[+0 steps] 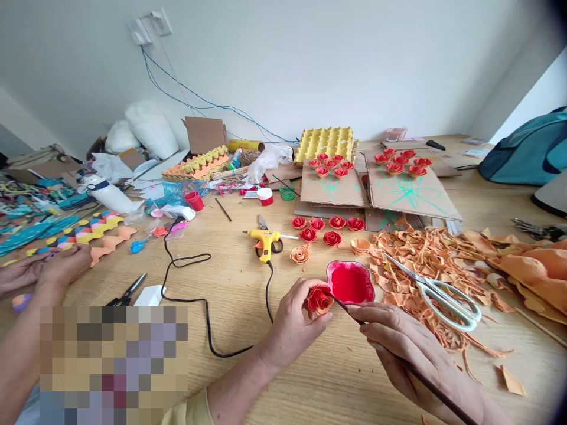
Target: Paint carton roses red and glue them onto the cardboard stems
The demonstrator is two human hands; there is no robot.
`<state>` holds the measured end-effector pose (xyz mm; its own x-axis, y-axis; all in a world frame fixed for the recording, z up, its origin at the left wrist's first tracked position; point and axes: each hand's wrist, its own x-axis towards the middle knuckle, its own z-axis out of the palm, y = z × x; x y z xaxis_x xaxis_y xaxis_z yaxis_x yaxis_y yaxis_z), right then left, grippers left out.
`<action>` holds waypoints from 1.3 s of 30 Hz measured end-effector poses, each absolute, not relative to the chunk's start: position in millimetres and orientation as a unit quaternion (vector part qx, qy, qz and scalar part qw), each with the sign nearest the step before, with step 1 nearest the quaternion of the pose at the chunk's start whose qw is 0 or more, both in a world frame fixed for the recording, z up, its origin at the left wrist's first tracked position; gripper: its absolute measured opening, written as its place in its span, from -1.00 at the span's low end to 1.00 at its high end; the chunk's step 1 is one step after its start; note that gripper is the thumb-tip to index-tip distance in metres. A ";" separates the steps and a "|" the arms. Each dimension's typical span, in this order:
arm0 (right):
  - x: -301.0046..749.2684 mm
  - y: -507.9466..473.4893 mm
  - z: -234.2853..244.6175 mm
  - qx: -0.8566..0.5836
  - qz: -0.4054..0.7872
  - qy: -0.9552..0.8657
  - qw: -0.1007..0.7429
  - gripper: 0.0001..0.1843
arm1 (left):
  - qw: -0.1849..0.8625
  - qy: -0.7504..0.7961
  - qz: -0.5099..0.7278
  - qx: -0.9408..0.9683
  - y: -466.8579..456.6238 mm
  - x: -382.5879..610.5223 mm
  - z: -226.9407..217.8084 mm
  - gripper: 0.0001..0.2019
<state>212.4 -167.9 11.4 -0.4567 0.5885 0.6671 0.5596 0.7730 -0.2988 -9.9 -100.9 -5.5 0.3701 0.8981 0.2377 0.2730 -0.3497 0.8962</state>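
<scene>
The brush (436,389) is gripped in the right hand (407,345), its long axis slanted from near right to far left. Its tip is set against the right edge of the red rose (319,300), which is held in the fingers of the left hand (293,324). The paint dish (349,264) is placed just beyond the right fingertips, right of the rose.

Past the far edge of my wood-grained table (230,277), I face a pale wall (292,59) in soft light; a white socket (162,22) sits above that edge, leftward.
</scene>
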 end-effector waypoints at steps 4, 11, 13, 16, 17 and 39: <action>216.3 -170.4 9.2 -0.342 0.015 -0.847 0.407 -0.69 | 0.393 0.415 0.391 0.722 -100.8 -10.1 -4.3 -0.56; 212.1 -170.4 12.8 -0.331 0.023 -0.850 0.408 -0.68 | 0.379 0.411 0.396 0.728 -100.9 -9.7 -5.7 -0.55; 209.2 -168.8 15.7 -0.324 0.025 -0.856 0.402 -0.70 | 0.383 0.405 0.398 0.729 -101.0 -9.8 -6.5 -0.55; 207.0 -167.4 17.8 -0.330 0.015 -0.854 0.402 -0.72 | 0.390 0.403 0.396 0.727 -101.1 -10.1 -6.5 -0.54; 207.0 -167.4 17.8 -0.333 0.010 -0.852 0.404 -0.72 | 0.392 0.405 0.395 0.725 -101.1 -10.3 -6.4 -0.54; 212.3 -169.5 11.0 -0.361 0.022 -0.837 0.410 -0.69 | 0.404 0.414 0.384 0.720 -100.6 -10.5 -6.4 -0.57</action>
<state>212.3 -169.5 11.0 -0.4037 0.6221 0.6708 0.5861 0.7389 -0.3325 -10.5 -100.6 -6.4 0.3626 0.9060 0.2185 0.2864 -0.3315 0.8990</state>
